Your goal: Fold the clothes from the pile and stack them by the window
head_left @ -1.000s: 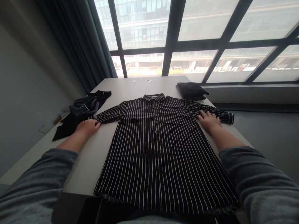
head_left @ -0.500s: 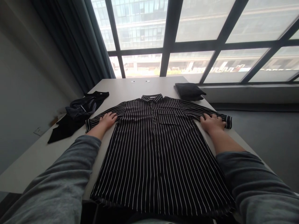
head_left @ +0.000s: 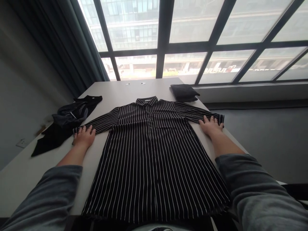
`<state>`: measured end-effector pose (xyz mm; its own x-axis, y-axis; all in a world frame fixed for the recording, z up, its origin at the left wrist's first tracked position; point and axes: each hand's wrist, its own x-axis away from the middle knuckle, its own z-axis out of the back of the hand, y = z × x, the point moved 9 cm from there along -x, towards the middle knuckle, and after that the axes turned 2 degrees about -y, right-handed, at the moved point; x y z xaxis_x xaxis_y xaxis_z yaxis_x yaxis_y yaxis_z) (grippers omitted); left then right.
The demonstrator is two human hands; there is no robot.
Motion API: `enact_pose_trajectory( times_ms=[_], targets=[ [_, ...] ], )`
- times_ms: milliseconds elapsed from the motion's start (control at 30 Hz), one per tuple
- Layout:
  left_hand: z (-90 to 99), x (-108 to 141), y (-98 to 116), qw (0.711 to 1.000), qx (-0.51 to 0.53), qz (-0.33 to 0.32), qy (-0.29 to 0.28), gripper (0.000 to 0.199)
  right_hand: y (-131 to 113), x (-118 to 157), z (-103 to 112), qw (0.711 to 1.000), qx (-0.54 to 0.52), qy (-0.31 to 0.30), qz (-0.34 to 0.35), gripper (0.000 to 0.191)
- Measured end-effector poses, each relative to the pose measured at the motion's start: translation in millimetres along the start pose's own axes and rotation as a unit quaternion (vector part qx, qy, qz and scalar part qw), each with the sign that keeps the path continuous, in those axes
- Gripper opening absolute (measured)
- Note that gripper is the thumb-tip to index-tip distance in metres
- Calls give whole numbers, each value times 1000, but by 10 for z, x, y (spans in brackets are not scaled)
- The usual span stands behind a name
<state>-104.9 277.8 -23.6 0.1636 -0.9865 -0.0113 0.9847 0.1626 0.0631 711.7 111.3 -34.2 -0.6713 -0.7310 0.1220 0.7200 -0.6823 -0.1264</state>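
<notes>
A black shirt with white stripes (head_left: 149,154) lies spread front side up, its collar at the far end and its hem at the near table edge. Both of its sleeves stretch out to the sides. My left hand (head_left: 84,136) rests flat, fingers spread, on the left sleeve close to the cuff. On the other side my right hand (head_left: 211,125) lies over the lower edge of the right sleeve near its cuff, fingers apart. Neither hand grips the cloth.
The white table (head_left: 115,89) stands against large windows. Crumpled dark clothes (head_left: 72,115) lie along its left edge. A folded dark cloth bundle (head_left: 184,92) sits at the far right corner. Two small white discs lie near the back edge. A dark curtain (head_left: 60,41) hangs at left.
My left hand has slid outward along the left sleeve toward the cuff, and that sleeve lies straighter. My right hand stays by the right cuff. The view has turned slightly to the right.
</notes>
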Motion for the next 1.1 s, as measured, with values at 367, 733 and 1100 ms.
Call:
enact_pose_trajectory(
  times_ms=[367, 733, 1100],
  targets=[
    [328, 292, 416, 989, -13, -98, 113, 66, -396, 298, 247, 978, -1, 148, 150, 69],
    [144, -271, 2545, 972, -49, -211, -94, 75, -2411, 8, -45, 952, 55, -27, 300, 70],
    [-174, -761, 2351, 988, 9, -132, -80, 84, -2501, -165, -189, 967, 29, -59, 245, 75]
  ],
)
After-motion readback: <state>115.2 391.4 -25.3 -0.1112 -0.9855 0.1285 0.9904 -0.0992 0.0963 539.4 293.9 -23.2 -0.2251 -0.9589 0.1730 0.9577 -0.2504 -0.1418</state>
